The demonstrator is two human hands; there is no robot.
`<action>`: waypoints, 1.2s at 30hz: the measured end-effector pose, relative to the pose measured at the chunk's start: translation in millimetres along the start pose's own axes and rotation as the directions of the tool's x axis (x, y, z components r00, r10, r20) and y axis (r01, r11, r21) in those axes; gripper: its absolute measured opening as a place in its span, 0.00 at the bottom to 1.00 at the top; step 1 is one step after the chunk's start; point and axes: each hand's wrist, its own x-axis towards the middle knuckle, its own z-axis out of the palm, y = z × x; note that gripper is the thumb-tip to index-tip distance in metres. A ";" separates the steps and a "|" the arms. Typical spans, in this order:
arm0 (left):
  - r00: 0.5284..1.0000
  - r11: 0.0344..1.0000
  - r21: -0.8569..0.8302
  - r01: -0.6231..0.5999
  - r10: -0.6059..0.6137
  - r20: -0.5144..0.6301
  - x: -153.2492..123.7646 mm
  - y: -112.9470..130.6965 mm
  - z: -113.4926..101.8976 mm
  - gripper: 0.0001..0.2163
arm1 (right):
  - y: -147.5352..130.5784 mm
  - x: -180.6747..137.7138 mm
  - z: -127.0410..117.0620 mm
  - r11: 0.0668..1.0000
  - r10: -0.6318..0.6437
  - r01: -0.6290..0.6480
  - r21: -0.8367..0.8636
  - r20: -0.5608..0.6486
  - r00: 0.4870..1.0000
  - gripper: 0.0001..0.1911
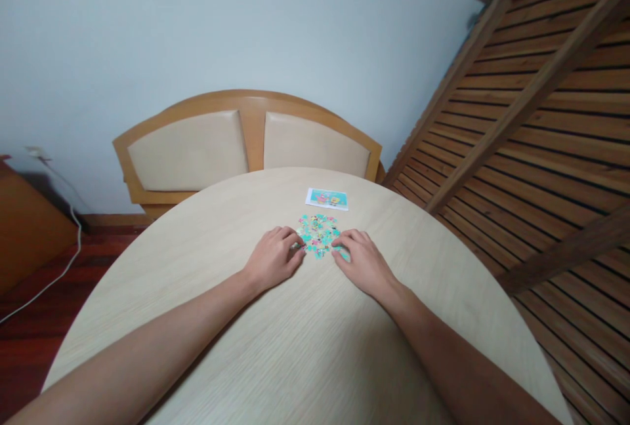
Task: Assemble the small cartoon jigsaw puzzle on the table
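Observation:
A loose heap of small jigsaw puzzle pieces (pixel 319 231), mostly turquoise with bits of pink and yellow, lies on the pale round table (pixel 207 320). At the heap's near left edge is my left hand (pixel 276 256), its fingers bent and its thumb a little apart from them, with a small dark and pink piece close to the tips. My right hand (pixel 363 261) rests at the near right edge, thumb and forefinger apart beside turquoise pieces. Just beyond the heap lies a picture card (pixel 327 199) showing a pink and a yellow cartoon figure on turquoise.
A bench back (pixel 253 130) with cream pads stands behind the table against the pale wall (pixel 275 25). Slatted wooden boards (pixel 531 117) lean on the right. To the left, a white cable (pixel 73 248) runs from a wall socket down to the dark red floor.

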 end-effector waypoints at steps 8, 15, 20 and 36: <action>0.999 0.999 -0.032 0.037 -0.036 0.016 0.5 -2.8 2.4 0.08 | 6.3 0.2 8.0 0.997 -0.030 0.031 0.071 -0.013 0.999 0.18; 0.989 0.989 -0.010 0.149 -0.149 -0.007 0.6 -8.0 3.8 0.04 | 1.2 1.0 0.9 0.992 -0.080 0.086 0.092 -0.070 0.994 0.13; 0.988 0.986 -0.062 0.156 -0.156 0.003 -0.7 -9.1 5.8 0.05 | -16.2 -2.9 6.0 0.987 -0.154 0.152 0.059 0.021 0.988 0.14; 0.999 0.996 -0.092 -0.013 0.016 0.032 3.2 -7.0 3.5 0.05 | -5.3 2.5 13.5 0.996 0.085 -0.085 0.002 -0.030 0.996 0.12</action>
